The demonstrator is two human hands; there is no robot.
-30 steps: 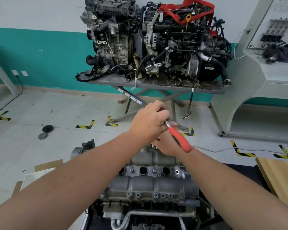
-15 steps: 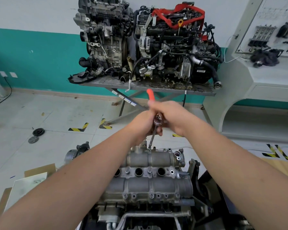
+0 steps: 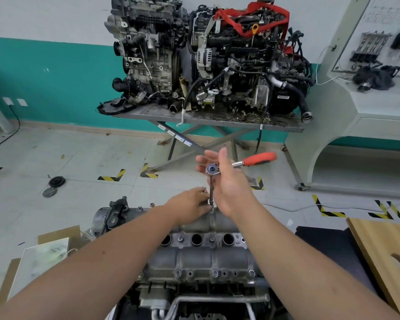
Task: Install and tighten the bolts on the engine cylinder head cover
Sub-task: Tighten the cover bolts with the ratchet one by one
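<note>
The grey cylinder head cover [image 3: 194,259] lies below me, with bolts [image 3: 214,273] along its near edge. A ratchet [image 3: 211,168] with a red handle [image 3: 259,158] stands on a thin extension bar [image 3: 211,190] at the cover's far edge. Its handle points right. My left hand [image 3: 189,203] pinches the bar's lower end just above the cover. My right hand [image 3: 226,181] is at the ratchet head with fingers and thumb stretched out straight. The handle passes behind that hand. The bolt under the socket is hidden by my fingers.
Two engines stand on a metal table [image 3: 208,118] by the teal wall ahead. A white bench [image 3: 356,125] is at the right, a wooden board [image 3: 388,255] at the near right. Cardboard [image 3: 51,236] lies at the left, and two round parts [image 3: 53,187] rest on the floor.
The red handle swung from pointing away to pointing right. My left hand dropped from the ratchet head to the bar's lower end. My right hand's fingers straightened.
</note>
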